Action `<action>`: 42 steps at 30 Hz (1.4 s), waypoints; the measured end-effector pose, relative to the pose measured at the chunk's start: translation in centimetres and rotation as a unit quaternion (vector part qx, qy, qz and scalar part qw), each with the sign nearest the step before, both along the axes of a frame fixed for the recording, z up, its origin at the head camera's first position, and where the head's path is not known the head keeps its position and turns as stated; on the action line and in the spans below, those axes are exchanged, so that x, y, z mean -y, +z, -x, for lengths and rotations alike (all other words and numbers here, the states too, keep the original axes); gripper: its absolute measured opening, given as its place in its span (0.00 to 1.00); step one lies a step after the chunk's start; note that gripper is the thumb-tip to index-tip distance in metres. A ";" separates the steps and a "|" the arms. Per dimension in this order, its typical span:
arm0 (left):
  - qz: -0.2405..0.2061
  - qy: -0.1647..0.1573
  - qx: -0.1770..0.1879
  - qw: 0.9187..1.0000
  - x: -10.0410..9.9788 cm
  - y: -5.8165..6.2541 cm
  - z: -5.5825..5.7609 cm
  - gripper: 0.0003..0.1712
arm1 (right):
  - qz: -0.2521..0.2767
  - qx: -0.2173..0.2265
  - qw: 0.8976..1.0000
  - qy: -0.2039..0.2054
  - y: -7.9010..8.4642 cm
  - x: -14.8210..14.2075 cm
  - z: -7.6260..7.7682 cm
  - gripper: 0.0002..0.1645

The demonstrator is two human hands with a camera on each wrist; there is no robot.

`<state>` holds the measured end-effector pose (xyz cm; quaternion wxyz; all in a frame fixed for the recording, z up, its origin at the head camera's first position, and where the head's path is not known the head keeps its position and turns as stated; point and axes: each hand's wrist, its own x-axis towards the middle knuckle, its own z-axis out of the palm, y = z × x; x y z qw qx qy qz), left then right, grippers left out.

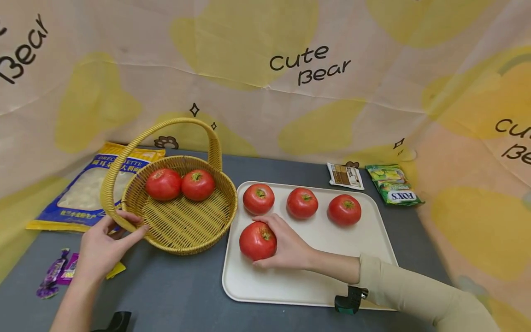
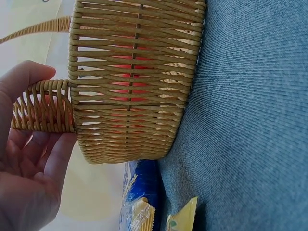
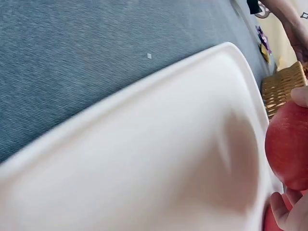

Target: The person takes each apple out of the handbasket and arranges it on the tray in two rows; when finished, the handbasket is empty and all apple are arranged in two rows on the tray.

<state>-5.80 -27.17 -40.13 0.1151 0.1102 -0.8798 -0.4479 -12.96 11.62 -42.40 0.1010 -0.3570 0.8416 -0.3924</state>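
Observation:
My right hand (image 1: 288, 242) grips a red apple (image 1: 257, 241) over the left side of the white tray (image 1: 315, 288); in the right wrist view a shadow falls on the tray beside that apple (image 3: 288, 144). Behind it on the tray stand three more apples, the left one (image 1: 258, 199) close to my fingers, then a middle one (image 1: 302, 203) and a right one (image 1: 344, 210). My left hand (image 1: 101, 246) holds the yellow woven basket (image 1: 182, 230) by the foot of its handle (image 2: 45, 106), thumb and fingers around it. Two apples (image 1: 163, 184) lie side by side at the basket's back.
A blue and yellow pasta bag (image 1: 83, 198) lies behind and left of the basket. Purple wrapped candies (image 1: 53, 274) sit near my left forearm. Behind the tray are a brown and white packet (image 1: 345, 176) and a green FOX'S bag (image 1: 392, 184). A printed cloth (image 1: 265, 92) hangs behind the table.

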 end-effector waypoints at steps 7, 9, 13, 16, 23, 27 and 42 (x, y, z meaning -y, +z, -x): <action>-0.002 0.001 -0.001 1.000 0.1 0.0 0.0 0.20 | -0.027 -0.035 0.999 0.029 -0.8 -0.5 -1.0 0.55; -0.001 0.001 0.002 1.000 0.1 0.0 0.0 0.21 | -0.030 -0.039 0.998 0.036 -0.9 -0.5 -1.1 0.55; 0.001 0.001 0.004 1.000 0.1 0.0 -0.1 0.21 | -0.039 -0.051 0.997 0.046 -1.2 -0.5 -1.2 0.55; 0.001 0.000 -0.001 1.000 0.1 0.0 -0.1 0.20 | -0.046 -0.059 0.996 0.052 -1.3 -0.5 -1.2 0.55; 0.001 -0.011 -0.008 1.000 0.0 0.2 0.0 0.18 | -0.050 -0.069 0.995 0.050 -1.6 -0.4 -1.0 0.57; 0.004 -0.023 0.002 1.000 0.2 0.3 0.0 0.18 | -0.053 -0.061 0.996 0.048 -1.6 -0.4 -1.0 0.57; 0.015 -0.030 0.014 0.999 0.5 0.3 0.1 0.19 | 0.038 -0.039 0.998 0.042 1.4 1.2 2.1 0.15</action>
